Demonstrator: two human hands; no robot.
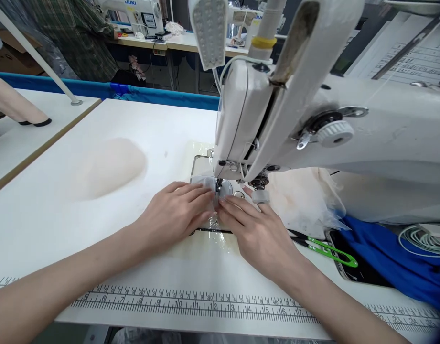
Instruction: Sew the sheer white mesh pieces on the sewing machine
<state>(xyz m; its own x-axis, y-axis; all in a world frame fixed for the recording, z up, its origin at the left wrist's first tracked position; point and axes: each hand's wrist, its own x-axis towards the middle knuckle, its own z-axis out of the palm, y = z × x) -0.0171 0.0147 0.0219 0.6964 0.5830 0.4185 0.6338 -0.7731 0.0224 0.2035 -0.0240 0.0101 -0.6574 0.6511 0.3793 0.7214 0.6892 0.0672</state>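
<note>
My left hand point(180, 206) is at the left of the sewing machine's presser foot point(219, 185), its fingers and thumb drawn together on a small piece of sheer whitish fabric point(204, 180). Close by on the right, my right hand point(253, 229) has its fingertips bunched at the front of the foot, on what seems to be the same fabric. Most of that fabric is hidden under my fingers. Both hands rest low over the needle plate point(225, 187). The white sewing machine head point(248, 114) stands above them.
A pale rounded piece point(114, 165) lies left on the white table point(162, 134). To the right are sheer fabric point(302, 198), green-handled thread snips point(330, 251), a dark phone point(363, 267) and blue cloth point(388, 258). A printed ruler point(194, 303) lines the front edge. Someone's plaid sleeve point(87, 28) appears behind.
</note>
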